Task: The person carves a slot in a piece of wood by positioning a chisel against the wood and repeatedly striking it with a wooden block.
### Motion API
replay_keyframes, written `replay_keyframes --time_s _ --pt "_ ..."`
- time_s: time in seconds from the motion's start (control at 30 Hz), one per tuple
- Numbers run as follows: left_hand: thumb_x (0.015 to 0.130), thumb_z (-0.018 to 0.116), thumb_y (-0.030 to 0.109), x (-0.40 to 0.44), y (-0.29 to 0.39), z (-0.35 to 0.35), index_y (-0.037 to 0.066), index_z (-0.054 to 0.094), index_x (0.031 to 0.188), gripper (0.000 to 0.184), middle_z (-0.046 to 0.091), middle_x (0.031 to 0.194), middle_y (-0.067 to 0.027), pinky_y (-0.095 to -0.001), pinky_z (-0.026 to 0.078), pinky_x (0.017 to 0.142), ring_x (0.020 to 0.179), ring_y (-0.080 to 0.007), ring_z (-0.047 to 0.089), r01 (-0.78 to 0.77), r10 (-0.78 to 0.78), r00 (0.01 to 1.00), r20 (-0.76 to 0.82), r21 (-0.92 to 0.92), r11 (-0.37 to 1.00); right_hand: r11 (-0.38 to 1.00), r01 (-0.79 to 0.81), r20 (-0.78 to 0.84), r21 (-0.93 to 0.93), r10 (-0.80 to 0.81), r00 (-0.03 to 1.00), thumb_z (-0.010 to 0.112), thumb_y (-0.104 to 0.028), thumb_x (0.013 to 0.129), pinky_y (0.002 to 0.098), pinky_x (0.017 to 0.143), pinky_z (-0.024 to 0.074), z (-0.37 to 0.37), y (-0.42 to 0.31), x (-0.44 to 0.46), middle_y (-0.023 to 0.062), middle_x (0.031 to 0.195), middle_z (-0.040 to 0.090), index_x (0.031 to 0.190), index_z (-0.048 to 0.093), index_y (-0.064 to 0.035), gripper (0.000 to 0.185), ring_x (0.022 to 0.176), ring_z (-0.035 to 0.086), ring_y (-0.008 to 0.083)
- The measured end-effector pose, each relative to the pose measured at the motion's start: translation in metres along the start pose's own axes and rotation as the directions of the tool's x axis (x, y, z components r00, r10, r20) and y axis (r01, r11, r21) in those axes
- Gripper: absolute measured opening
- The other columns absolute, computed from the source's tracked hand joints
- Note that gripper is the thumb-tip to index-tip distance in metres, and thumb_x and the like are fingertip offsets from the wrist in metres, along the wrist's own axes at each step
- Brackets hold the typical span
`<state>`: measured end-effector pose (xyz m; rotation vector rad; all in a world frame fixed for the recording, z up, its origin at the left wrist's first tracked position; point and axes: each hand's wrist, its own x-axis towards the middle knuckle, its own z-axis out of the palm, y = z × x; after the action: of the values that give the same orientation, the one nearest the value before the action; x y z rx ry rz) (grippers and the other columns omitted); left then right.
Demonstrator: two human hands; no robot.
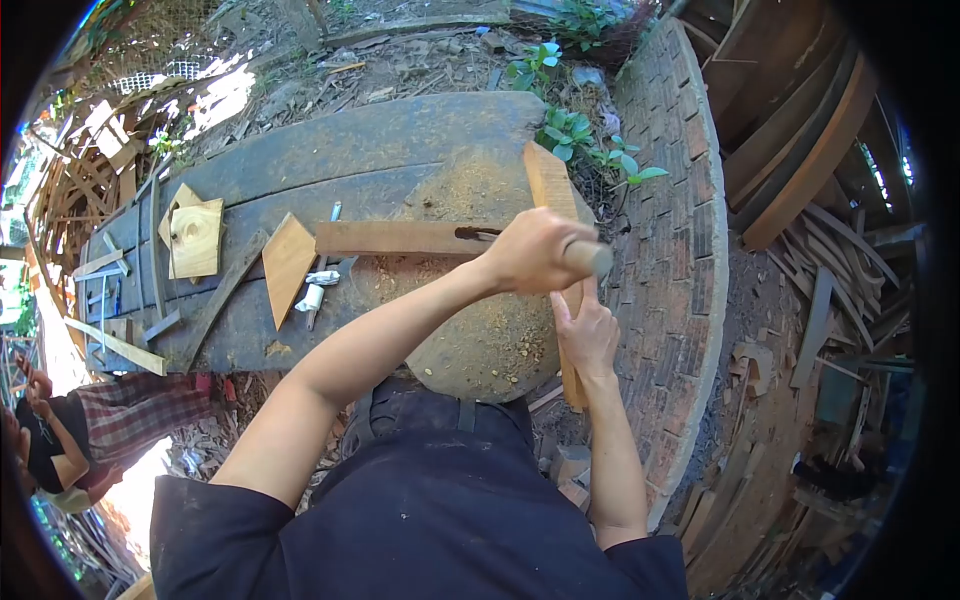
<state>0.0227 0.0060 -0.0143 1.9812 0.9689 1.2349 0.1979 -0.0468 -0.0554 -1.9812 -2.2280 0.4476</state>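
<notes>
My left hand [540, 250] is closed in a fist round a thick round wooden handle [597, 259], whose pale end points right; the rest of it is hidden. Below it, my right hand [590, 338] grips the wooden bar [548, 180], which slants across the bench's right end. One finger stretches up along the bar, and whether a tool is also held there is hidden. A second bar [390, 238] with a dark slot cut near its right end lies crosswise, reaching under my left wrist. Wood chips and sawdust [480, 190] are scattered around both bars.
The dark plank bench [350, 150] holds a diamond-shaped board [290, 262], a pale block [196, 238], a white-wrapped tool [312, 297] and thin strips. A low brick wall [665, 260] runs along the right. Another person [65, 440] is at the far left.
</notes>
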Motion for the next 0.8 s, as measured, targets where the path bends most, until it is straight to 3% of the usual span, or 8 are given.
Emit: replay_keyframes --time_s 0.07,0.13,0.17,0.2,0.27,0.33,0.6,0.8 --pt "0.078 0.072 0.013 0.011 -0.009 -0.001 0.008 0.071 0.082 0.007 0.067 0.069 -0.0103 -0.0327 0.049 0.056 0.060 -0.0229 0.067 0.045 -0.044 0.998 -0.054 0.025 0.999 1.000 0.006 -0.011 0.016 -0.006 1.000 0.063 -0.042 0.089 0.0562 0.065 0.0538 -0.005 -0.005 -0.001 0.0270 0.080 0.068 0.153 0.022 -0.0229 0.078 0.074 0.066 0.0481" --pt "0.080 0.070 0.009 0.022 -0.023 -0.011 0.010 0.075 0.093 0.014 0.071 0.073 -0.0085 -0.0320 0.049 0.055 0.059 -0.0169 0.065 -0.055 0.021 0.894 -0.447 -0.062 0.997 0.999 -0.003 -0.033 0.035 0.004 0.999 0.062 -0.042 0.089 0.0561 0.065 0.0537 -0.009 -0.007 -0.002 0.0268 0.079 0.068 0.153 0.023 -0.0228 0.078 0.073 0.066 0.0480" --pt "0.084 0.069 0.011 0.013 -0.031 -0.033 0.009 0.072 0.083 0.004 0.068 0.069 -0.0034 -0.0290 0.046 0.051 0.054 -0.0104 0.058 0.159 -0.104 0.862 -0.496 0.070 0.985 0.999 -0.007 -0.020 0.040 0.008 1.000 0.062 -0.042 0.089 0.0560 0.064 0.0535 -0.009 -0.006 -0.002 0.0265 0.077 0.068 0.154 0.022 -0.0227 0.078 0.072 0.066 0.0477" --pt "0.087 0.071 0.014 0.012 -0.018 -0.055 0.008 0.064 0.075 0.016 0.058 0.059 0.0003 -0.0254 0.041 0.046 0.049 -0.0073 0.050 0.280 -0.525 0.650 -0.549 -0.469 0.838 0.999 -0.013 -0.006 0.048 0.013 1.000 0.062 -0.042 0.089 0.0559 0.064 0.0534 -0.009 -0.006 -0.001 0.0262 0.076 0.068 0.154 0.022 -0.0227 0.078 0.071 0.066 0.0475" --pt "0.090 0.069 0.020 0.005 -0.023 -0.093 0.017 0.043 0.066 0.036 0.041 0.053 0.0064 -0.0219 0.031 0.038 0.042 -0.0052 0.038 -0.032 -0.669 0.365 -0.647 -0.727 0.686 0.997 -0.028 -0.018 0.077 0.029 0.999 0.063 -0.041 0.089 0.0557 0.063 0.0530 -0.006 -0.006 -0.004 0.0257 0.074 0.067 0.154 0.021 -0.0226 0.080 0.070 0.066 0.0470" --pt "0.092 0.069 0.021 -0.013 -0.020 -0.119 0.015 0.043 0.068 0.036 0.040 0.054 0.0052 -0.0229 0.032 0.040 0.043 -0.0062 0.037 -0.005 -0.547 0.348 -0.761 -0.585 0.811 0.995 0.011 -0.073 0.096 -0.004 0.997 0.064 -0.038 0.089 0.0557 0.062 0.0533 0.002 -0.002 -0.006 0.0255 0.077 0.068 0.154 0.019 -0.0228 0.081 0.070 0.066 0.0466" --pt "0.093 0.068 0.023 -0.031 0.000 -0.112 0.013 0.046 0.068 0.035 0.046 0.053 0.0018 -0.0240 0.035 0.039 0.041 -0.0077 0.044 -0.082 -0.500 0.515 -0.696 -0.621 0.779 0.990 0.036 -0.115 0.138 -0.020 0.993 0.065 -0.036 0.089 0.0558 0.066 0.0539 0.010 -0.002 -0.009 0.0265 0.088 0.069 0.153 0.018 -0.0240 0.081 0.077 0.066 0.0475" --pt "0.094 0.067 0.022 -0.015 -0.008 -0.075 0.012 0.047 0.068 0.034 0.047 0.052 0.0018 -0.0236 0.034 0.039 0.040 -0.0070 0.042 0.111 -0.436 0.629 -0.644 -0.480 0.870 0.987 0.052 -0.122 0.151 -0.034 0.992 0.064 -0.036 0.090 0.0546 0.069 0.0542 0.014 -0.002 -0.008 0.0276 0.091 0.069 0.153 0.019 -0.0230 0.079 0.080 0.066 0.0479"
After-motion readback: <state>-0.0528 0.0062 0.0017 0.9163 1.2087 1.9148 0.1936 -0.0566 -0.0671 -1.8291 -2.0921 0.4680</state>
